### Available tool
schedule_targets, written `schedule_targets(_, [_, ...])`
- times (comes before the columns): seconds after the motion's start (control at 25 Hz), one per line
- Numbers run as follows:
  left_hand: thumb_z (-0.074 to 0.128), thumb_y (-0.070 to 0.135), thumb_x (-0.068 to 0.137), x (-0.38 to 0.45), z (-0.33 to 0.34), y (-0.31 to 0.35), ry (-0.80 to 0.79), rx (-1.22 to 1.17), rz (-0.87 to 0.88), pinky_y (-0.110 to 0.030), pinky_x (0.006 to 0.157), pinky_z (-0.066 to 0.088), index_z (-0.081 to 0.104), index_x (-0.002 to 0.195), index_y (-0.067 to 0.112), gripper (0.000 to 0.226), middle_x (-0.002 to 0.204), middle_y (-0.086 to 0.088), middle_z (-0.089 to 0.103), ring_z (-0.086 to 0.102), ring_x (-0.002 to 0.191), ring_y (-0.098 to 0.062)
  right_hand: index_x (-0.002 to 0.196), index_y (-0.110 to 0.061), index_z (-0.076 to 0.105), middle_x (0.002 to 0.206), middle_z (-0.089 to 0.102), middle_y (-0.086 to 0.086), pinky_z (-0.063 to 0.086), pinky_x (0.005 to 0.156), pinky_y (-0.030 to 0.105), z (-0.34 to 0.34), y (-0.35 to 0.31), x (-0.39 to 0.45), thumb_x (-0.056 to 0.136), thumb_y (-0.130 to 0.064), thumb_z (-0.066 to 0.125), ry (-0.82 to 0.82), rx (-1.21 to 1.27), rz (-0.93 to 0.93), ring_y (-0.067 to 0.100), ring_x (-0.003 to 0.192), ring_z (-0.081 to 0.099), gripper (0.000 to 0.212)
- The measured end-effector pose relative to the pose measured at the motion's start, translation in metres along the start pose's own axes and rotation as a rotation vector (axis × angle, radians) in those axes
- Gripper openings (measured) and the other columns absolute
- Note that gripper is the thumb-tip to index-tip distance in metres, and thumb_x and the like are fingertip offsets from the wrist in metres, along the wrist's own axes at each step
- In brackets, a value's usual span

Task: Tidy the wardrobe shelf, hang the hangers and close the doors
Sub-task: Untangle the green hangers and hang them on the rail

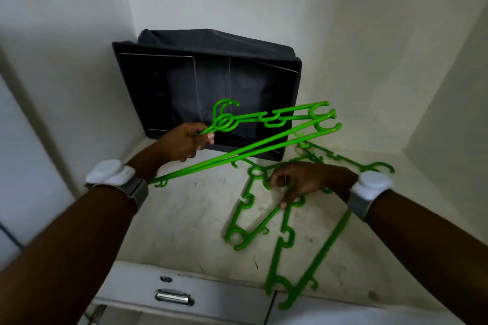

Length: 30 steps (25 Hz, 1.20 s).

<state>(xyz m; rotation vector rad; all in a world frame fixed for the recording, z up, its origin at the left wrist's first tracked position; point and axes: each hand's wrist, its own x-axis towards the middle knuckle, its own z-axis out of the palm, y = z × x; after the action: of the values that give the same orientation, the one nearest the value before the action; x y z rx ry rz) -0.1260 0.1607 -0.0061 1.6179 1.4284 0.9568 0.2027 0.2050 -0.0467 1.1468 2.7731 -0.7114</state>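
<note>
Left hand [184, 144] is pinching a couple of green hangers [264, 137] by the neck, lifted in front of the dark storage box [206, 82]. Right hand [298, 182] is closing on the loose hangers [285, 235] lying right of the box. Light, stiff, tangle-prone plastic; probably best grabbed near the hook.

Both forearms bare, no sleeves. On the left wrist [116, 179], a grey strap carrying a white rounded pod. The right wrist [368, 188] wears the same: grey strap, white round pod.
</note>
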Motion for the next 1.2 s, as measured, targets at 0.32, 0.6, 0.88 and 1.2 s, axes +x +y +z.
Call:
schedule_targets(0.32, [0.054, 0.026, 0.101, -0.003, 0.008, 0.006, 0.036, -0.003, -0.030, -0.008, 0.039, 0.021, 0.062, 0.087, 0.015, 0.019, 0.061, -0.001, 0.038, 0.027, 0.034, -0.005, 0.102, -0.014, 0.064, 0.100, 0.055, -0.001, 0.042, 0.084, 0.023, 0.024, 0.003, -0.011, 0.096, -0.033, 0.060, 0.125, -0.276, -0.291, 0.014, 0.095, 0.054, 0.020])
schedule_targets(0.6, [0.053, 0.026, 0.101, 0.004, 0.000, 0.007, 0.046, -0.013, -0.032, -0.008, 0.040, 0.022, 0.061, 0.082, 0.016, 0.023, 0.057, 0.001, 0.038, 0.029, 0.032, -0.004, 0.102, -0.004, 0.066, 0.093, 0.064, 0.011, 0.051, 0.066, 0.038, 0.021, -0.008, -0.026, 0.102, -0.021, 0.044, 0.805, -0.648, -0.519, 0.028, 0.081, 0.060, 0.028])
schedule_targets(0.88, [0.047, 0.024, 0.104, 0.008, -0.010, 0.011, 0.111, -0.166, 0.119, -0.010, 0.037, 0.024, 0.055, 0.087, 0.017, 0.020, 0.062, -0.001, 0.036, 0.030, 0.034, -0.004, 0.094, -0.002, 0.066, 0.080, 0.061, 0.013, 0.046, 0.057, 0.039, -0.012, -0.013, -0.033, 0.103, -0.031, 0.036, 1.114, -0.649, -0.216, 0.033, 0.073, 0.061, 0.042])
schedule_targets(1.2, [0.042, 0.019, 0.106, 0.013, -0.009, 0.026, 0.177, -0.264, 0.256, -0.007, 0.034, 0.025, 0.049, 0.084, 0.018, 0.023, 0.061, -0.003, 0.034, 0.029, 0.030, -0.002, 0.095, -0.013, 0.049, 0.065, 0.063, -0.004, 0.053, 0.050, 0.039, -0.045, -0.016, -0.051, 0.107, -0.033, 0.032, 1.634, 0.221, 0.102, 0.016, 0.046, 0.059, 0.029])
